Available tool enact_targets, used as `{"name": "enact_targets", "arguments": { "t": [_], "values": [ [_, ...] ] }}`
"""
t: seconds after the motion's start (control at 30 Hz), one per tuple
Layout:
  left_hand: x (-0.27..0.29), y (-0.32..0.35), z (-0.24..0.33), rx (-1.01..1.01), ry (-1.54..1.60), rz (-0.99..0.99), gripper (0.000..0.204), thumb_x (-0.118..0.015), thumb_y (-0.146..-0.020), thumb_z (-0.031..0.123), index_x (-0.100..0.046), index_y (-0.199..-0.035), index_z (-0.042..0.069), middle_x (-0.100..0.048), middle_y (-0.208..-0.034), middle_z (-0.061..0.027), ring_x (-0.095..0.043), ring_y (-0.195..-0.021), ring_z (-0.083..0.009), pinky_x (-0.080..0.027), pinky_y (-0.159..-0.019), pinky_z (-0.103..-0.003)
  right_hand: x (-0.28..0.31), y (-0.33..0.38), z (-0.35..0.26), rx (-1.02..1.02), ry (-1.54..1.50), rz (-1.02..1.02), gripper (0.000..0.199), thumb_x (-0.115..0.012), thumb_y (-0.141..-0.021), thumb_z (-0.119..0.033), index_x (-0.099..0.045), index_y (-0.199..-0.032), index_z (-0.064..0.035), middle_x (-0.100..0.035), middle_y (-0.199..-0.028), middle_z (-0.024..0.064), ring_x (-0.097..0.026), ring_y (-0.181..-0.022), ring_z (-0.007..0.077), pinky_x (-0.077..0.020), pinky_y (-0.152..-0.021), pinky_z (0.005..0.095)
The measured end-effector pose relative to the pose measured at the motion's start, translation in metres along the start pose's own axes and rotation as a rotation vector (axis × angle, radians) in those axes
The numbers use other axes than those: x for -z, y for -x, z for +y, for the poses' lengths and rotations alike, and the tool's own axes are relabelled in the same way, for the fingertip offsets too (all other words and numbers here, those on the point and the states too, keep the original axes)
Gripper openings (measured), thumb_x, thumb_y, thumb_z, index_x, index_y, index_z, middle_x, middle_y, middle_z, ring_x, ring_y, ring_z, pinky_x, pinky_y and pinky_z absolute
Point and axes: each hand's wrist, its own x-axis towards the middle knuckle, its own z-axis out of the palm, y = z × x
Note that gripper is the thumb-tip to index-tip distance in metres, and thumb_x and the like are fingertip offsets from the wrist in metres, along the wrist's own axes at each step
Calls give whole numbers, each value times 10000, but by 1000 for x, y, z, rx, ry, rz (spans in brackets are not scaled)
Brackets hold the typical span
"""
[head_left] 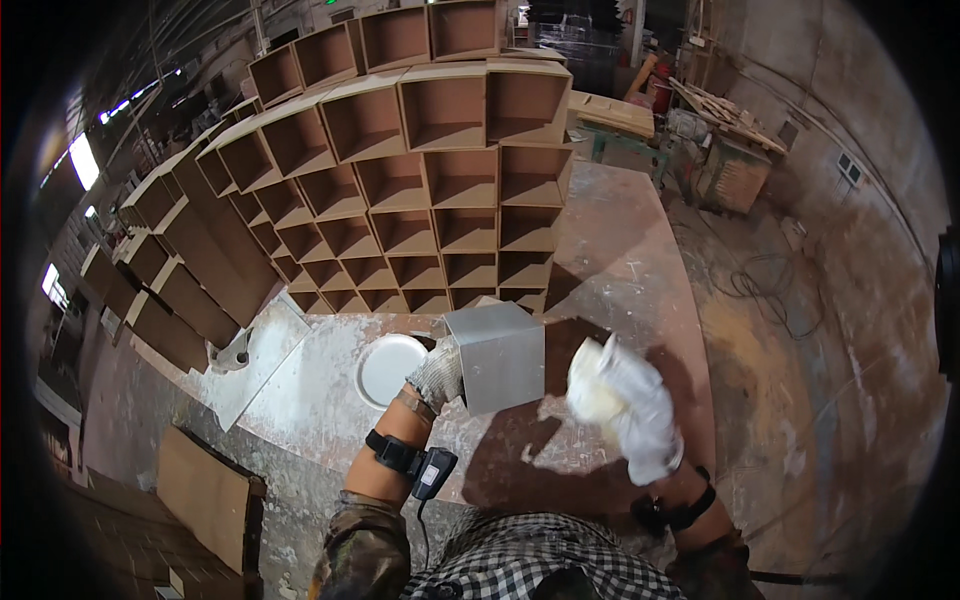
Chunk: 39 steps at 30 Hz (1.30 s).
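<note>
Left hand (437,374), gloved, grips the left side of a grey box (497,357), steadying it on the workbench (620,260) near its front edge. Right hand (630,410), gloved, is closed around a pale rag (597,385), raised just right of the box, not touching it (looks like wiping or coating is under way). Next move likely calls for bringing the rag flat onto a box face while the left holds firm. White dish (385,368) sits just left of the left hand; stacked brown boxes (420,190) fill the bench's far side.

Dim workshop, window glare far left, hard shadows, fisheye-bent dark rim
</note>
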Motion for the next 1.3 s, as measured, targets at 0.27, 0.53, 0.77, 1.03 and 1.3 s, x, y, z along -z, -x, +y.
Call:
{"name": "enact_targets", "arguments": {
  "t": [0.27,0.53,0.77,1.03,1.3],
  "values": [
    [-61,-52,57,-7,1470,-400,307,-437,-985,211,-544,-1225,53,-622,-1089,-91,-611,-996,-186,-502,-888,-312,-7,-62,-18,1014,1457,-289,417,-619,-667,-41,-666,-1066,-152,-614,-1185,41,-526,-1177,271,-442,-965,440],
    [-40,-45,93,-147,95,-173,411,-595,-857,94,-530,-1259,47,-627,-1151,-112,-610,-1037,-214,-491,-906,-306,39,26,48,758,1382,-571,340,-599,-745,-110,-675,-1075,-146,-606,-1147,21,-552,-1099,249,-443,-938,403],
    [-33,-83,102,400,1150,-163,392,-631,-837,124,-570,-1211,23,-621,-1171,-153,-594,-1087,-267,-467,-945,-351,66,34,-21,784,1487,-366,398,-613,-718,-81,-667,-1095,-196,-588,-1235,8,-496,-1216,267,-425,-988,430],
    [-104,-131,93,-173,519,-360,327,-539,-944,216,-536,-1211,27,-599,-1192,-128,-620,-1009,-227,-525,-878,-355,68,-68,-78,938,1427,-128,420,-597,-645,-33,-677,-1050,-106,-612,-1211,67,-536,-1172,290,-425,-1000,443],
    [-101,-177,62,385,1679,-323,423,-423,-981,323,-500,-1280,34,-574,-1244,-160,-582,-1103,-278,-482,-960,-425,121,18,-10,491,1373,-338,503,-617,-697,-49,-620,-1196,-114,-576,-1267,41,-571,-1086,263,-464,-947,378]
  ]
}}
